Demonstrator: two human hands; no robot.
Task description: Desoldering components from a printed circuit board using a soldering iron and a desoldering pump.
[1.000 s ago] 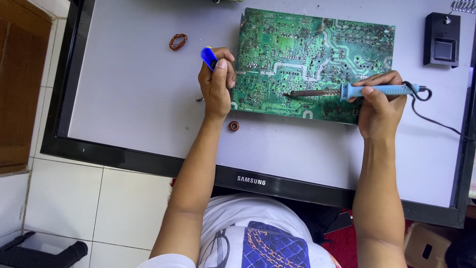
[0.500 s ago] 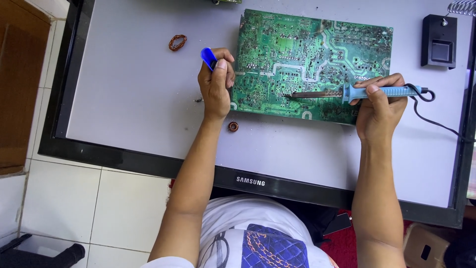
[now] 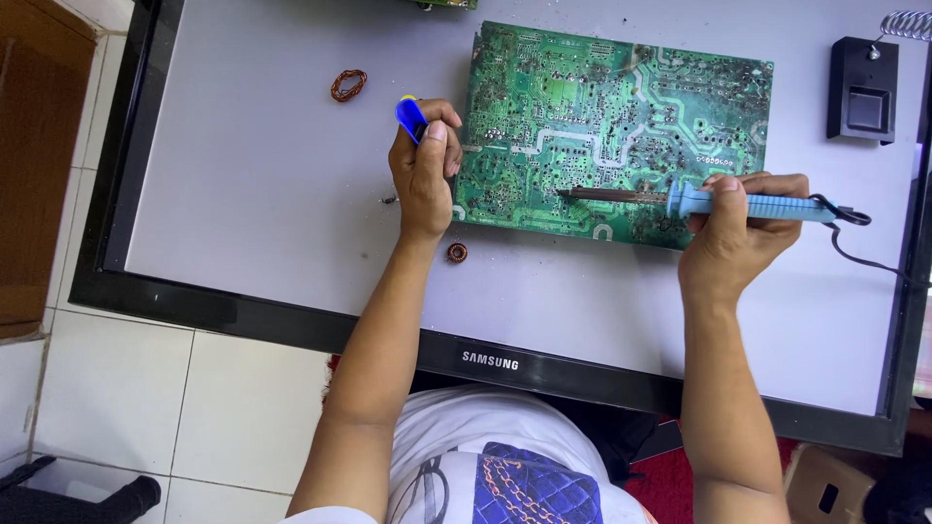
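Right hand (image 3: 735, 228) is closed around the blue handle of a soldering iron (image 3: 748, 204); the metal tip is laid across the green printed circuit board (image 3: 621, 116), solder side up, near the board's lower middle. A black cord is run off the handle to the right. Left hand (image 3: 424, 170) is closed around a small blue-and-yellow tool (image 3: 410, 114), held just at the board's left edge; what kind of tool cannot be told. The board is laid flat on the pale grey panel of a black-framed flat screen (image 3: 243, 194) used as a tabletop. A small copper-wound ring coil (image 3: 457, 252) is seen just below the left wrist, a larger loop of copper wire (image 3: 349, 84) well apart at upper left. A black soldering-iron stand (image 3: 862, 89) with a coiled spring holder is set at the upper right corner. White floor tiles (image 3: 116, 408) are seen below the frame.
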